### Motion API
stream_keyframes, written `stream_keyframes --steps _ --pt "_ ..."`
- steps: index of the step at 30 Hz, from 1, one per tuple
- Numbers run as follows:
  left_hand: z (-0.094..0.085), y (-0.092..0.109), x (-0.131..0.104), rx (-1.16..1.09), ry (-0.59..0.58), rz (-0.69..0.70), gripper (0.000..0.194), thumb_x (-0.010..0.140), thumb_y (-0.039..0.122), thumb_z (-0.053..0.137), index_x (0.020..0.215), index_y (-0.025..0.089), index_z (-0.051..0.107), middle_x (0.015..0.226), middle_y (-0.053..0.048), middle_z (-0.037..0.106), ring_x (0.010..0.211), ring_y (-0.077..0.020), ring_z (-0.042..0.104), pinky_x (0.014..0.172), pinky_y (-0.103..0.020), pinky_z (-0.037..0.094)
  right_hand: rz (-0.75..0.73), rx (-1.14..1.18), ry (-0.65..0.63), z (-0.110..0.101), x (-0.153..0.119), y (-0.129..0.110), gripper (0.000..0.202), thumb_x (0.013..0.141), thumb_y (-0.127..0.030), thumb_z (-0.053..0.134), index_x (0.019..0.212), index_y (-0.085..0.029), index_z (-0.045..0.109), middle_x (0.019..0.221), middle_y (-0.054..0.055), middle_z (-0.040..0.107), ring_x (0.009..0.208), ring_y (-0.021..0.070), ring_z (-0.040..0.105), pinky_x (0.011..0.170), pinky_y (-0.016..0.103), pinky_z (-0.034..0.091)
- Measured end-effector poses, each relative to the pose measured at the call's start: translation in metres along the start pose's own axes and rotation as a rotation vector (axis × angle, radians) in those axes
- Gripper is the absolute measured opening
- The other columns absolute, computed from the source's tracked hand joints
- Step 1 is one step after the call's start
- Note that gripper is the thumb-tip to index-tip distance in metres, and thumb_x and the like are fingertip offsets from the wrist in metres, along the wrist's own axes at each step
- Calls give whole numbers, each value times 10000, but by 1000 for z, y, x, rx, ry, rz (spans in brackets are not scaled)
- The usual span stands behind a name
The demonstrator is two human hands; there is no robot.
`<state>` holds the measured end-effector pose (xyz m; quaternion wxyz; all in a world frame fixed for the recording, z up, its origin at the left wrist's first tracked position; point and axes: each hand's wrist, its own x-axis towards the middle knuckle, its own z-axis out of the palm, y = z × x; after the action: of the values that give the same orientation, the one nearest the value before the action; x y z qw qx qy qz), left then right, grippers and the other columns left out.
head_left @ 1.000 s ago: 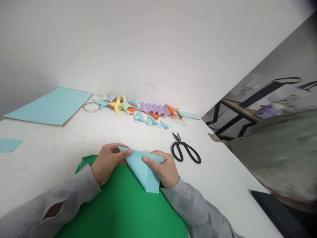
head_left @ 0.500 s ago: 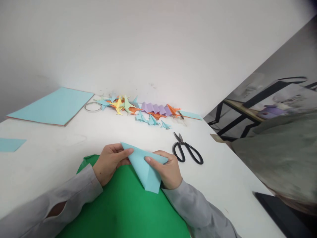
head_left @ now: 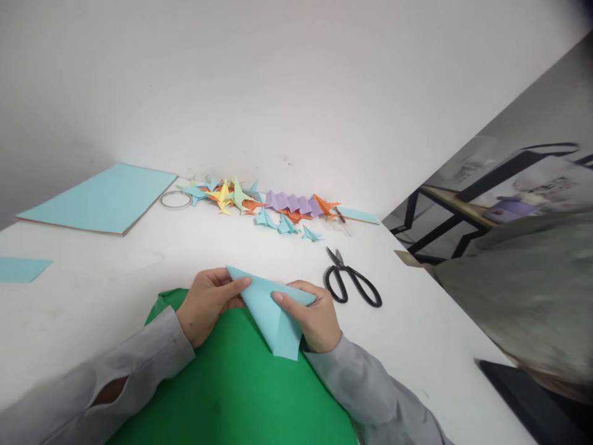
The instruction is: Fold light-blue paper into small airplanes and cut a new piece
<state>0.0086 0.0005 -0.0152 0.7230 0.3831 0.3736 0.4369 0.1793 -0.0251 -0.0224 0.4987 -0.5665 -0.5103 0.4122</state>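
A pair of bare hands gripped a sheet of pale-blue paper (head_left: 271, 315), folded into a smooth, pointed shape with a crisp, straight upper edge and a short, blunt flap at the bottom. The left hand (head_left: 208, 306) pinched the upper left corner, thumb flat on the front and fingers behind. The right hand (head_left: 315, 315) was clamped near the opposite corner, its thumb pressing the face of the sheet. The folded paper sat between the hands, over a matte green surface (head_left: 231, 389) whose far left corner was creased; whether the two touched could not be told. Gray woven sleeves (head_left: 134, 355) covered both wrists, the left one parted in a slit.

Just beyond the right hand on the smooth white table (head_left: 134, 259), scissors (head_left: 341, 267) with looped black handles lay with their metal blades parted. Along the wall (head_left: 278, 86) spread a heap of spiky folded paper shapes (head_left: 225, 196) in yellow, green, blue and orange, beside a zigzag-pleated purple strip (head_left: 291, 204). Three small blue folded pieces (head_left: 287, 225) lay in front. To the left were a thin ring (head_left: 175, 208), a flat stack of large blue sheets (head_left: 99, 201) and a smaller blue piece (head_left: 23, 270).
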Motion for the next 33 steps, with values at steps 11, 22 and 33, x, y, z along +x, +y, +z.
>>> stream_keyframes --steps 11,22,33 --pt "1 1 0 11 36 -3 211 619 303 712 720 122 674 711 -49 689 680 -179 621 695 -339 514 3 21 -2 -1 2 3 250 568 -379 725 661 -152 680 592 32 636 510 139 535 457 240 433" --pt "1 1 -1 15 48 -4 178 629 285 709 692 124 669 675 -31 675 666 -154 604 679 -307 510 17 42 4 0 2 2 236 564 -366 731 636 -148 675 570 24 622 493 123 510 452 233 418" --pt "0 0 1 -14 98 20 229 657 327 682 573 127 609 583 1 598 589 -126 568 621 -285 515 48 53 16 -2 3 4 256 548 -369 740 639 -139 671 563 18 606 472 110 481 421 219 379"
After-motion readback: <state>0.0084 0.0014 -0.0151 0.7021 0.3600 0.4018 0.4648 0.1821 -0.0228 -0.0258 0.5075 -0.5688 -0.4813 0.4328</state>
